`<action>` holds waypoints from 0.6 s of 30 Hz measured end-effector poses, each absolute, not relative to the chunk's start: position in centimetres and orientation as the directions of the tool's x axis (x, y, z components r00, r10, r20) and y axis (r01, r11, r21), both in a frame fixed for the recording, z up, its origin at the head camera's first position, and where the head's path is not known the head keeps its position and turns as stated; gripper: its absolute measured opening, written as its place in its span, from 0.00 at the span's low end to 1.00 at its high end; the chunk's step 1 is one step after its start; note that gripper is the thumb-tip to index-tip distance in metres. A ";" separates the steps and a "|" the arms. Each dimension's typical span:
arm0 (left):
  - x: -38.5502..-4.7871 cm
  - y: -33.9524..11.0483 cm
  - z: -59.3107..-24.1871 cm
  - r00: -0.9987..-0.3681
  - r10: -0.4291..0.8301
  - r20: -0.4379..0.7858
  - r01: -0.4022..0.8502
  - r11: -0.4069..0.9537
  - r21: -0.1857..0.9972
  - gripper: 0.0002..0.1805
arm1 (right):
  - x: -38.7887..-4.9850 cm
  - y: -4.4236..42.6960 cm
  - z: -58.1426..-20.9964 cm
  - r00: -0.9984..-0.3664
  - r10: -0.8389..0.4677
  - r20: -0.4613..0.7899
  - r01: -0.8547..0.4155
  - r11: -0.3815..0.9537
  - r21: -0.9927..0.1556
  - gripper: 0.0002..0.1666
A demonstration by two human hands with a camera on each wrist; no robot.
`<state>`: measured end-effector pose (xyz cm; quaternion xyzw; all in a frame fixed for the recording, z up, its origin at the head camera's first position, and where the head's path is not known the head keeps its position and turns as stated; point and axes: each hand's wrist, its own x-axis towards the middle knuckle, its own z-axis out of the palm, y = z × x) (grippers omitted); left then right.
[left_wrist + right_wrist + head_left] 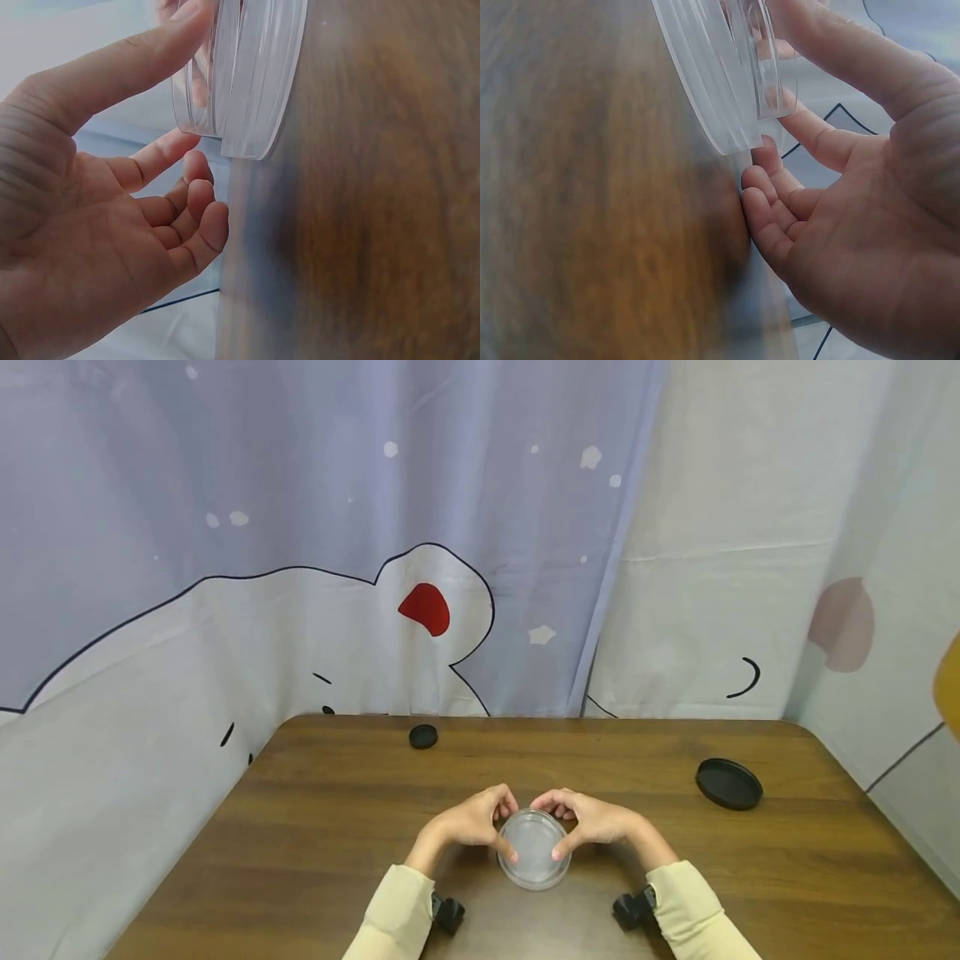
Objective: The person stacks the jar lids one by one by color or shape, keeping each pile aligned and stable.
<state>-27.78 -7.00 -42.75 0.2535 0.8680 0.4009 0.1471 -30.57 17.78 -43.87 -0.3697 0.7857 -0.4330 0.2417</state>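
Over the table [337, 827], the left hand [472, 818] and right hand [594, 818] pinch the clear round container [534, 856] at opposite sides, seemingly for balance.

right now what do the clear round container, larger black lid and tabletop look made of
Clear round container: probably plastic, glossy, since see-through walls show bright edges; glass possible. Larger black lid: likely plastic, fairly matte, judging by its even black surface. Tabletop: wood or wood-look laminate, with brown grain and soft sheen.
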 end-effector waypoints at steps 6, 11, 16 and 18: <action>-27.6 -6.9 -42.7 -0.816 0.575 -0.057 0.339 0.556 0.759 0.30 | -30.4 17.8 -43.8 -0.607 -0.790 -0.086 -0.377 0.382 -0.843 0.42; -27.5 -6.6 -43.0 -0.816 0.574 -0.067 0.355 0.589 0.726 0.30 | -30.3 17.8 -43.6 -0.610 -0.785 -0.111 -0.394 0.422 -0.817 0.41; -27.6 -6.7 -43.4 -0.825 0.559 -0.087 0.339 0.611 0.715 0.30 | -30.3 17.7 -43.9 -0.618 -0.779 -0.105 -0.420 0.440 -0.794 0.41; -27.7 -6.7 -43.5 -0.829 0.552 -0.091 0.330 0.613 0.718 0.31 | -30.3 17.6 -44.0 -0.622 -0.777 -0.100 -0.426 0.442 -0.789 0.41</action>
